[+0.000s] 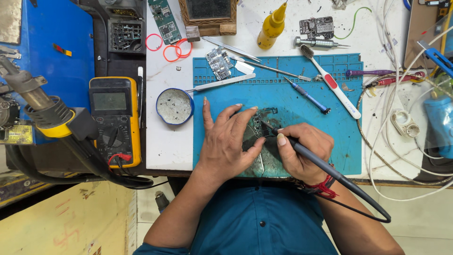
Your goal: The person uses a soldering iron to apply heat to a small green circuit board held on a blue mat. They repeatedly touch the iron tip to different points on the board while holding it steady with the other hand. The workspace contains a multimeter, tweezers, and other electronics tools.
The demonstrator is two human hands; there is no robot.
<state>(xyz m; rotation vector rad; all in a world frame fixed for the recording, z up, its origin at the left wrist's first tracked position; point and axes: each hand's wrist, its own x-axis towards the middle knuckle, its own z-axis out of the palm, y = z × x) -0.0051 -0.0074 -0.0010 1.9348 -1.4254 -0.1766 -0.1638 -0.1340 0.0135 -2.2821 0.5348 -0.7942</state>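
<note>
Circuit board [262, 123] under left fingers [236, 113], soldering iron [302, 150] tip touching

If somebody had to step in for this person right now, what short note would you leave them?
Left hand: flat on the blue work mat, fingers steadying the small circuit board.
Right hand: grip closed on the soldering iron, tip on the board.
Nearby: round tin left of the mat, tweezers and small screwdriver on the mat, toothbrush and yellow bottle behind it, yellow multimeter far left.
Done: board placed, iron applied.
Left: cannot tell how many joints remain; the hands hide the board.
</note>
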